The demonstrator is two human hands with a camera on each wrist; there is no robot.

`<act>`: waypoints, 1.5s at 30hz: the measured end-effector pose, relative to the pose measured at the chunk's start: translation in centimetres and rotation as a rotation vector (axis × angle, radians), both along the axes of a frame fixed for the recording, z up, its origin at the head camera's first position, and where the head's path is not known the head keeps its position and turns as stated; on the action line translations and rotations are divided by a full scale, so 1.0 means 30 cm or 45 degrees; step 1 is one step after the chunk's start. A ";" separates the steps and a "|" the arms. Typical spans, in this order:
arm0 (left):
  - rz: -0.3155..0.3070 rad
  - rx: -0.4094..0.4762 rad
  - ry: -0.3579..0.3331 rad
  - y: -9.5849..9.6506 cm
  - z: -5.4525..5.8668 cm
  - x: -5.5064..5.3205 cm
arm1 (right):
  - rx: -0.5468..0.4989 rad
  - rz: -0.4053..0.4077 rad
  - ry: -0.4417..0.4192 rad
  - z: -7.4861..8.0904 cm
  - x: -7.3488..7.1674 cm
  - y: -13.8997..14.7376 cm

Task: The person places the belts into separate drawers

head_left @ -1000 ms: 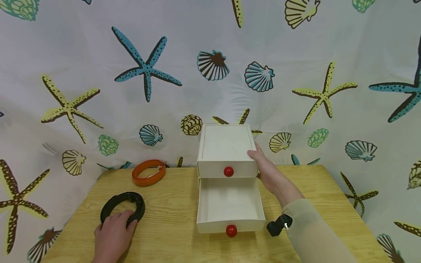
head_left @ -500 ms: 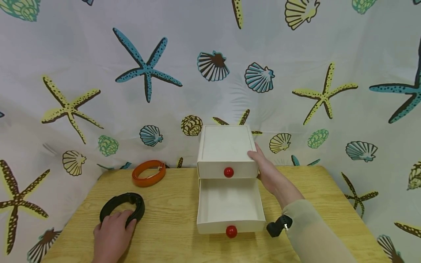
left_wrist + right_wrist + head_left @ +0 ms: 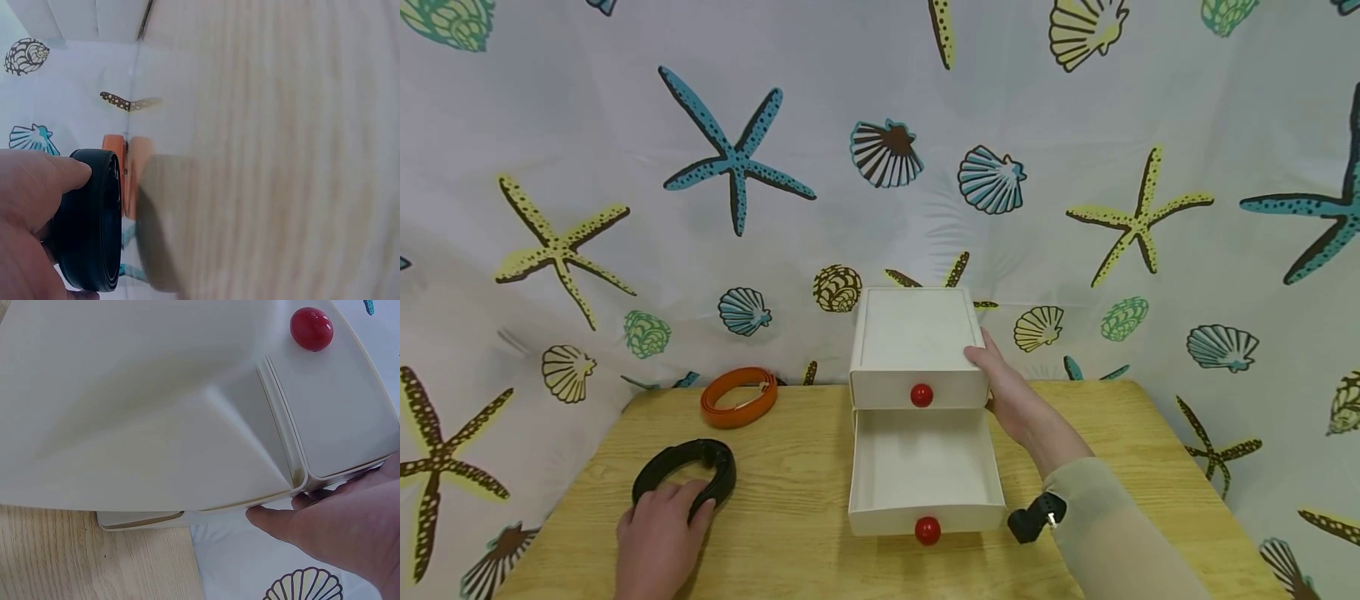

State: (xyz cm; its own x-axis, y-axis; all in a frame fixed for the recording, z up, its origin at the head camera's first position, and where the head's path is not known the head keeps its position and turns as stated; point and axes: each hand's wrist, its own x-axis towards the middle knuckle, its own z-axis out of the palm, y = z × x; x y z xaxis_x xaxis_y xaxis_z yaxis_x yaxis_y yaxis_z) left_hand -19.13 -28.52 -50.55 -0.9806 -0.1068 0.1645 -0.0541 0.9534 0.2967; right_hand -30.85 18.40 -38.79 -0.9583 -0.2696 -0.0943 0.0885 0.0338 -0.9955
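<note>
My left hand [image 3: 658, 533] grips a coiled black belt [image 3: 718, 471] at the front left of the table. In the left wrist view the belt [image 3: 94, 219] stands on edge between my fingers, with a narrow gap between it and its shadow on the tabletop. A white two-drawer box [image 3: 917, 329] stands near the middle. Its top drawer [image 3: 880, 389] is closed; the lower drawer [image 3: 921, 467] is pulled out and bare inside. Against the box's right side rests my right hand [image 3: 1018, 404], thumb over the top edge. In the right wrist view, the pulled-out drawer fills much of the picture.
A coiled orange belt [image 3: 737, 414] lies at the table's back left. Each drawer front carries a red knob [image 3: 928, 530]. A cloth [image 3: 820, 208] printed with starfish and shells hangs behind the wooden table [image 3: 782, 517]. A small black device [image 3: 1037, 517] sits at my right wrist.
My left hand and the black belt have shifted slightly to the right, and the belt looks more tilted. The right hand and the drawer box stay in place.
</note>
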 end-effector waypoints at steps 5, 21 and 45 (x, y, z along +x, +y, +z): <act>-0.025 0.016 0.055 0.024 0.020 0.011 | 0.000 0.002 0.000 0.001 0.002 -0.001; -0.128 0.035 0.274 0.129 0.114 0.046 | 0.007 0.000 0.011 0.001 0.005 -0.001; -0.263 0.032 0.521 0.267 0.263 0.085 | 0.001 0.013 0.010 0.005 0.006 0.000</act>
